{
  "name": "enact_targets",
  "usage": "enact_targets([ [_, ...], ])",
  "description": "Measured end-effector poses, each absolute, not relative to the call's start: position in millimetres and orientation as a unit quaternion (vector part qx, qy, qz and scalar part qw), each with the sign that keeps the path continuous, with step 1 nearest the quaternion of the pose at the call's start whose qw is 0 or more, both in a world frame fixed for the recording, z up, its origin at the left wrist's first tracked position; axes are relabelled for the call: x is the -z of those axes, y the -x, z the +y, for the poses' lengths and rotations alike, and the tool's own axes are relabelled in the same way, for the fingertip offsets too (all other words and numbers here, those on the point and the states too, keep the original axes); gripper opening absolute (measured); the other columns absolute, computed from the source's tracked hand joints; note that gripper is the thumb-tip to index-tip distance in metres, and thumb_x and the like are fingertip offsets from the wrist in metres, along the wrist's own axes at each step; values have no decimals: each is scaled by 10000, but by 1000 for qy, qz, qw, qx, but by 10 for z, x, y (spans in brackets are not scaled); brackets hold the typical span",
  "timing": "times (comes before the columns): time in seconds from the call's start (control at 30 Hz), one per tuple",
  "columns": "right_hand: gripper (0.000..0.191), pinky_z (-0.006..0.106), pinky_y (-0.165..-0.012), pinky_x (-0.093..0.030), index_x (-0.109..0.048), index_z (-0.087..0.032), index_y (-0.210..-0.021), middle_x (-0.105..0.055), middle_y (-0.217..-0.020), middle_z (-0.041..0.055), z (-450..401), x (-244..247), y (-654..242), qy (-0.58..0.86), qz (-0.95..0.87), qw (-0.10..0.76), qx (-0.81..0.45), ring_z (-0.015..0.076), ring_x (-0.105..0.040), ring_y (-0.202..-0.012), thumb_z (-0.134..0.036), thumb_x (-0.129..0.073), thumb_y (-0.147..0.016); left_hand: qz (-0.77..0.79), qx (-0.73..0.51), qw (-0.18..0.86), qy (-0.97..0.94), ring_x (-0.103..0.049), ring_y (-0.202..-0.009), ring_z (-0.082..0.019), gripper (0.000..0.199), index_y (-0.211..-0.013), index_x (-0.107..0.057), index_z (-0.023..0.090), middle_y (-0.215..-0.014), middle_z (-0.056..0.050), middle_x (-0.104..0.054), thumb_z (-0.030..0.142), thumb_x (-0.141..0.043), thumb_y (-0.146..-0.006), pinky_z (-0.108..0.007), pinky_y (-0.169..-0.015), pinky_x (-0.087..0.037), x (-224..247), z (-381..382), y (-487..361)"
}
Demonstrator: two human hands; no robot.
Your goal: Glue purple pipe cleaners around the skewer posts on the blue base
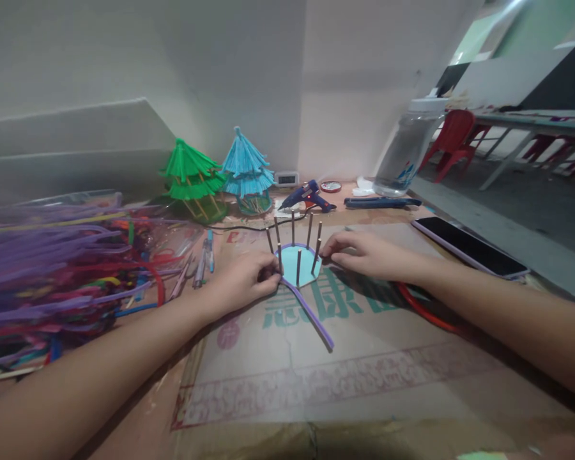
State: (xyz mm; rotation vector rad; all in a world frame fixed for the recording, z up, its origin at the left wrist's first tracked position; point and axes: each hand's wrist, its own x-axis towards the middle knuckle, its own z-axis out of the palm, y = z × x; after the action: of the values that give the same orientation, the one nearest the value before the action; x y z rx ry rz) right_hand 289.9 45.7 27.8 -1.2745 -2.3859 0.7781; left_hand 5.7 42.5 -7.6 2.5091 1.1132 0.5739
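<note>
Left hand's fingers are curled beside the purple pipe cleaner, tips half hidden, so can't tell if they're gripping it. Right hand's fingers are loosely bent, tips blurry; can't tell there either. The pale blue base, purple along its rim with upright brown sticks, sits on the cardboard's far half.

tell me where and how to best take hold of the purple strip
Probably by the loose tail of the purple strip, near its end, pinched from above and the right. That part runs out fairly straight across the cardboard, clear of the upright sticks standing round the turquoise base.
</note>
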Motion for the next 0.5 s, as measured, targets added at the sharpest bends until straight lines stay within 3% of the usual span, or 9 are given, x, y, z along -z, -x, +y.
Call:
enact_targets([
  [0.13, 272, 350, -906, -554, -658, -228, -1118, -744, -1186, 66, 506, -521, -3056, 445, -822, 107, -338, 229, -703, -1079, -354, -567, -895, 386, -206, 182, -881, -542, -637, -135, 109, -828, -649, 175, -708, 6, -620, 241, -566, -855, -244, -594, -370, 83, 431, -58],
  [0.27, 342, 396, -930, -550, -677, -239, -1126, -742, -1200, 70, 572, -644, -3205, 513, -823, 122, -209, 266, -699, -1090, -455, -567, -884, 384, -209, 180, -881, -546, -651, -137, 109, -816, -646, 171, -720, 1, -622, 241, -572, -854, -248, -607, -369, 86, 430, -50],
  [0.5, 458, 458, -905, -536, -620, -162, -1268, -708, -1257, 163, 920, -509, -3305, 569, -818, 87, 22, 344, -689, -1093, -427, -532, -905, 382, -213, 185, -880, -561, -678, -138, 100, -851, -671, 179, -757, 0, -643, 227, -583, -847, -245, -619, -372, 104, 429, -58],
])
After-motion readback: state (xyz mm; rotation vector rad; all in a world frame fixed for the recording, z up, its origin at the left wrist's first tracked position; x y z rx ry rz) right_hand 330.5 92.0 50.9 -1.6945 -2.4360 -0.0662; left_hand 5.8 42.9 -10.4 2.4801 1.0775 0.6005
